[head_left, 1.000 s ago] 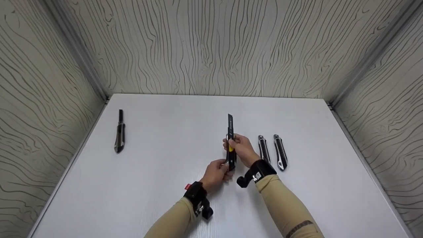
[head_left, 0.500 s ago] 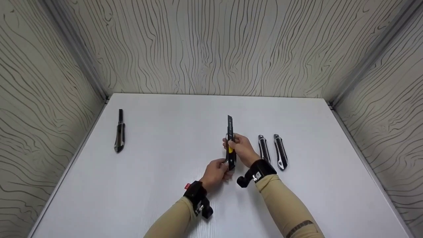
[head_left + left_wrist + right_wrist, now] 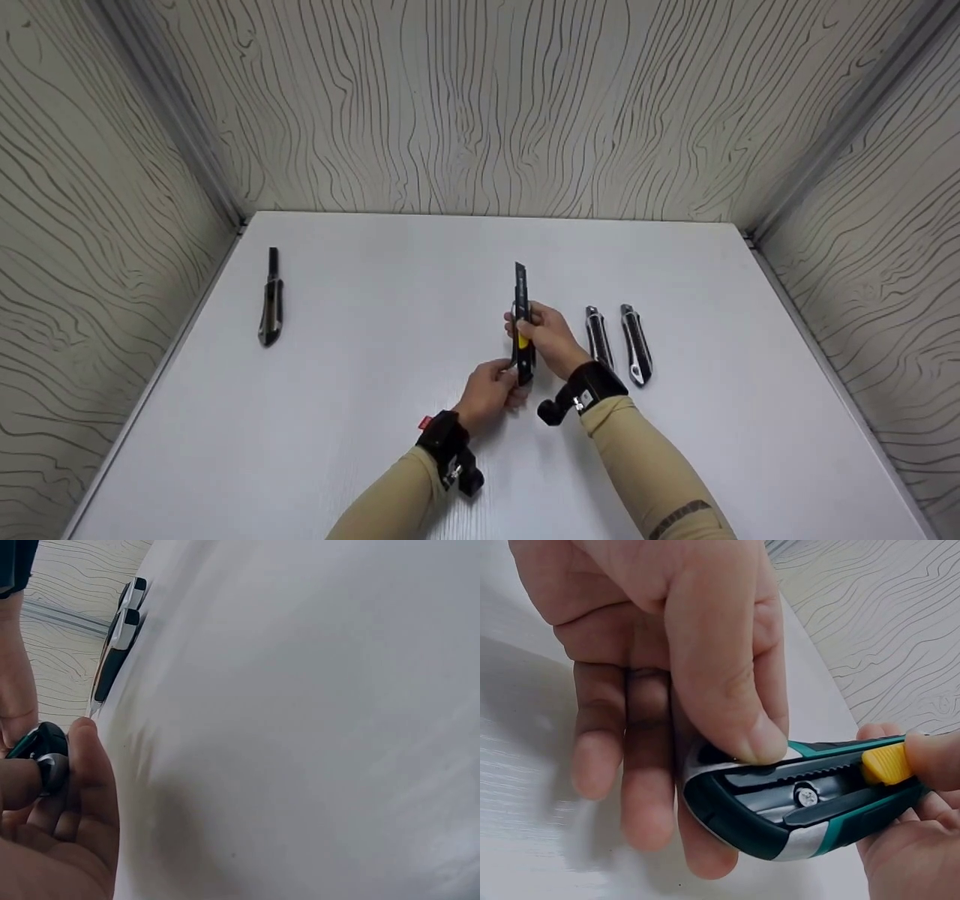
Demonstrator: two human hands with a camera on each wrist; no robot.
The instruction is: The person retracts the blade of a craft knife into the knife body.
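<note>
A green-black utility knife (image 3: 840, 821) with silver trim points away from the person above the table, its dark blade (image 3: 520, 276) out of the tip. My right hand (image 3: 553, 337) grips the handle, its thumb on the yellow slider (image 3: 887, 765). At the butt end, my left hand (image 3: 487, 390) pinches the handle between thumb and fingers; that hand's other fingers (image 3: 646, 817) extend beneath. In the left wrist view the rounded butt (image 3: 52, 772) shows between the left fingers. The blade is out of sight in both wrist views.
Two utility knives, one (image 3: 598, 337) partly behind the right wrist and one (image 3: 637, 345) beside it, lie on the right with no blade showing. Another knife (image 3: 271, 307) lies far left, blade out. The white table (image 3: 375, 285) is enclosed by wood-patterned panels (image 3: 480, 112).
The yellow slider sits slightly nearer the butt, and the blade tip has drawn back a little toward the handle. Both hands stay in nearly the same place.
</note>
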